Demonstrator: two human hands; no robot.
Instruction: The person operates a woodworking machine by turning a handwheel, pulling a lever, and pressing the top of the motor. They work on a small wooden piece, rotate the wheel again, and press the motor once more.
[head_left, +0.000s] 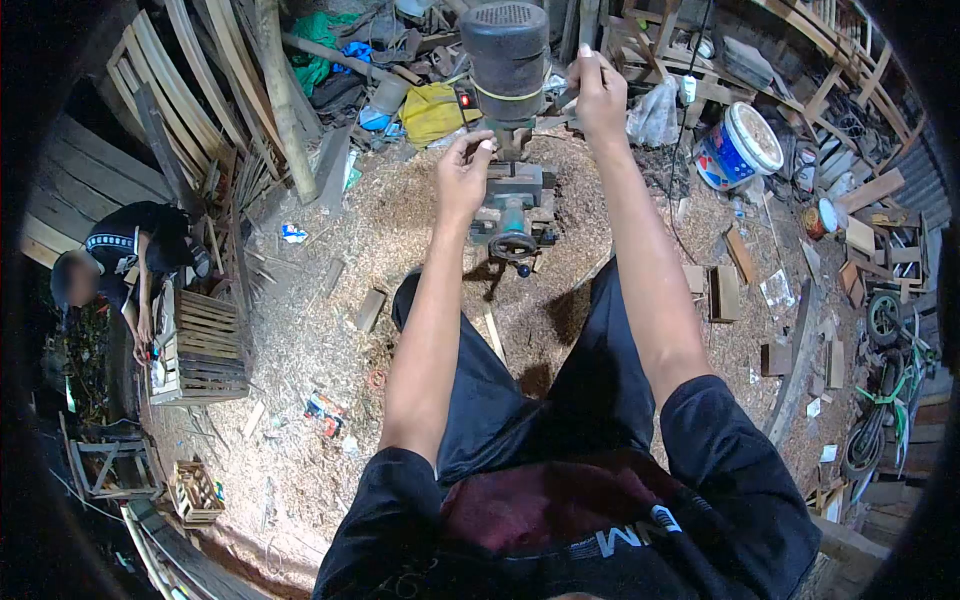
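In front of me stands a bench drilling machine with a dark motor (pixel 505 60) on top and a small red light on its left side. Below the motor is a greenish vise (pixel 515 190) with a round handwheel (pixel 513 246) at its front. My left hand (pixel 462 180) is just left of the machine's head, fingers curled toward the thumb; anything between them is too small to make out. Raised beside the motor on the right, my right hand (pixel 600 100) is closed with the thumb up. What it grips, if anything, is hidden behind the fingers.
Wood shavings cover the floor (pixel 330 290). A white-and-blue bucket (pixel 735 150) stands to the right, with wood blocks (pixel 724 293) and a small bike (pixel 880 390) nearer. At left, another person (pixel 140 250) bends beside a slatted wooden crate (pixel 205 345). A yellow sack (pixel 435 112) lies behind.
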